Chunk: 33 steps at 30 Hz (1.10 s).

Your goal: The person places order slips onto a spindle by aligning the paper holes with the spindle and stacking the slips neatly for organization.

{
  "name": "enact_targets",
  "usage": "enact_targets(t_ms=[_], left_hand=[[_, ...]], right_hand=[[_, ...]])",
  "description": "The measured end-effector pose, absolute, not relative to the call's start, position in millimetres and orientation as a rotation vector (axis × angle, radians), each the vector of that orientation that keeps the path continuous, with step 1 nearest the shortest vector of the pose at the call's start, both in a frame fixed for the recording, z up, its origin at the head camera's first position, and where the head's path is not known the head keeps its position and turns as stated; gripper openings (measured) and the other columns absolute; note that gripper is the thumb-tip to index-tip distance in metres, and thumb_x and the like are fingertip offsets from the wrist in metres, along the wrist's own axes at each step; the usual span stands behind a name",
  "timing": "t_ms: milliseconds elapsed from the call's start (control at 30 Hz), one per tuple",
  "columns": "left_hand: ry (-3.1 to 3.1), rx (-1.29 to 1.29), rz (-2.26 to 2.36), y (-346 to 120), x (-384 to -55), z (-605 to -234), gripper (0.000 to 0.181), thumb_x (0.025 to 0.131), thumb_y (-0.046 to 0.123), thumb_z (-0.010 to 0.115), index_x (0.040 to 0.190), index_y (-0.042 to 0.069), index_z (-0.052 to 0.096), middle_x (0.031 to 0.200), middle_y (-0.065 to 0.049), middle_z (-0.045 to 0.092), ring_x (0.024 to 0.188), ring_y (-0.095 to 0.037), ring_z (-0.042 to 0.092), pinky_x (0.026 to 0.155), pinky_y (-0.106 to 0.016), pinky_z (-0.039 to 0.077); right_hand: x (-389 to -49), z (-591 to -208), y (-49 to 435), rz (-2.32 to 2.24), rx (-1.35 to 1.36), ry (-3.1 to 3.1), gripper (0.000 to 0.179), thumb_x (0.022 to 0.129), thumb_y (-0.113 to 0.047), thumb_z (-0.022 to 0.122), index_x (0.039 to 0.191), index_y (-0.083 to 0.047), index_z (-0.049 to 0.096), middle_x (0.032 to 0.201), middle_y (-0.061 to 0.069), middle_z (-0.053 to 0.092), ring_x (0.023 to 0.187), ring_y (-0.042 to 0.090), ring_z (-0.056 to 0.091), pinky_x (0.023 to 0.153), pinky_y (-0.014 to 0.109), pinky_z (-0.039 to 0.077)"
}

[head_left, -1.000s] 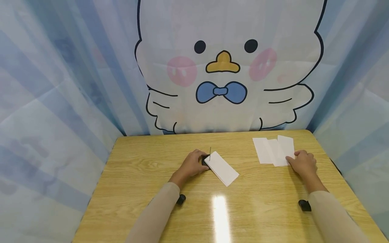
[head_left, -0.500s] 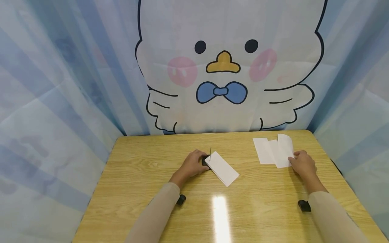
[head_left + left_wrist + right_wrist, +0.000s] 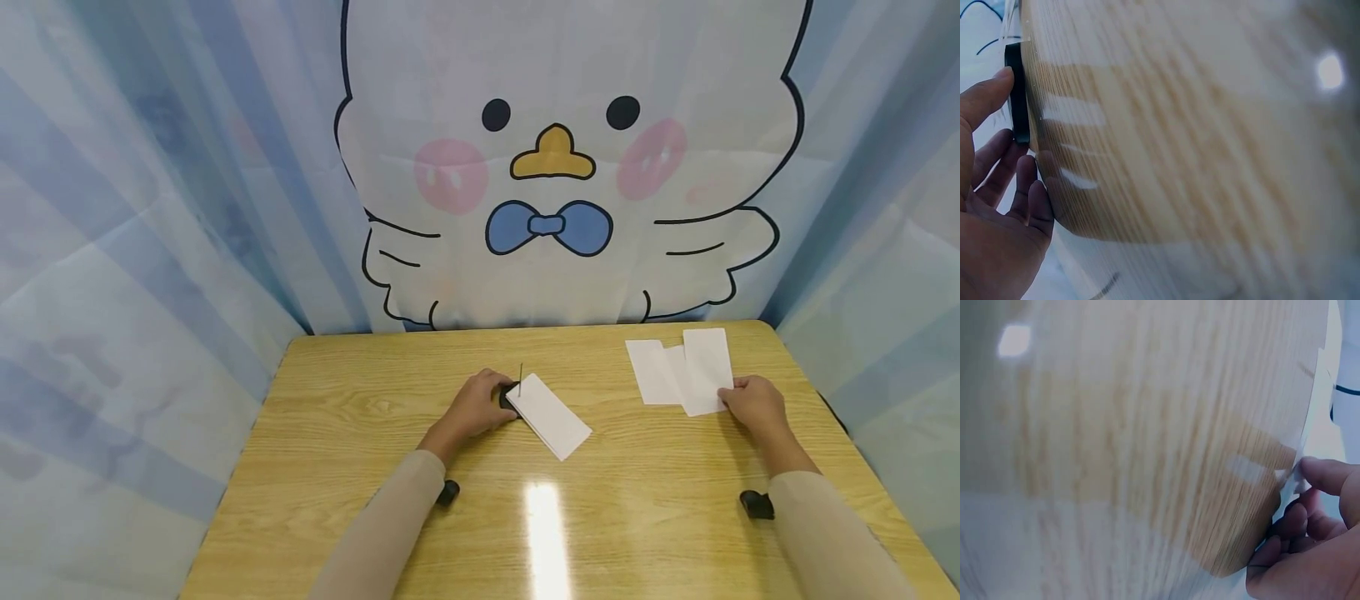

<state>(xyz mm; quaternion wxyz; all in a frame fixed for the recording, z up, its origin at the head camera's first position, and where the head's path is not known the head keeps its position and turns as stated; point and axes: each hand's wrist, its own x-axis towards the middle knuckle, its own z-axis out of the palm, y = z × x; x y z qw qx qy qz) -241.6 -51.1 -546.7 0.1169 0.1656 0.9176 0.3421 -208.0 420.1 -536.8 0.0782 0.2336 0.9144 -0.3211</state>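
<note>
My left hand (image 3: 474, 406) holds the black base (image 3: 507, 401) of a bill spike by its left edge. In the left wrist view that base (image 3: 1017, 94) is a thin dark slab between thumb and fingers. Its thin upright pin (image 3: 521, 377) goes through the corner of a few white paper slips (image 3: 553, 419), which slant toward the front right and hide most of the base. My right hand (image 3: 759, 406) pinches the lower right edge of a white paper slip (image 3: 707, 369). From the right wrist, the slip (image 3: 1312, 409) appears edge-on, raised at the fingertips.
More white paper slips (image 3: 647, 372) lie overlapping to the left of the pinched one, near the table's back edge. A cartoon-printed curtain (image 3: 551, 283) hangs right behind the wooden table (image 3: 360, 392). Dark wrist devices (image 3: 757, 504) sit under both sleeves.
My right hand has shifted slightly right, and its slip has slid up and right off the others; it bent briefly and now looks flat. The left hand and bill spike stay put.
</note>
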Motion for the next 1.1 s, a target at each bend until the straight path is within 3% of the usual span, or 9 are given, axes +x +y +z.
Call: enact_targets(t_ms=[133,267,733,1100], left_hand=[[2.689,0.49,1.001,-52,-242,-547,0.056,0.089,0.029,0.083,0.14,0.015,0.063,0.144,-0.007,0.057,0.138,-0.031,0.05,0.116,-0.048,0.042],[2.694,0.49,0.992,-52,-242,-547,0.056,0.089,0.029,0.083,0.14,0.016,0.063,0.145,-0.007,0.057,0.138,-0.03,0.05,0.116,-0.047,0.041],[2.69,0.486,0.99,-50,-239,-545,0.056,0.089,0.028,0.084,0.14,0.015,0.063,0.145,-0.008,0.057,0.138,-0.031,0.05,0.116,-0.048,0.042],[2.669,0.484,1.011,-53,-240,-542,0.055,0.091,0.026,0.082,0.141,0.015,0.063,0.146,-0.008,0.056,0.139,-0.032,0.049,0.115,-0.048,0.042]], right_hand=[[-207,-537,423,-0.952,0.652,2.755,0.048,0.103,-0.023,0.055,0.127,0.019,0.052,0.127,0.038,0.052,0.104,0.044,0.052,0.086,0.051,0.049],[-207,-538,424,-0.961,0.639,2.768,0.047,0.104,-0.025,0.054,0.126,0.017,0.052,0.127,0.037,0.051,0.105,0.045,0.05,0.089,0.054,0.047],[-192,-527,427,-1.063,0.62,2.816,0.055,0.111,-0.032,0.042,0.139,0.016,0.045,0.127,0.036,0.051,0.11,0.046,0.051,0.087,0.053,0.046],[-185,-511,425,-1.132,0.594,2.8,0.062,0.112,-0.039,0.037,0.143,0.015,0.044,0.131,0.034,0.052,0.106,0.041,0.051,0.081,0.042,0.048]])
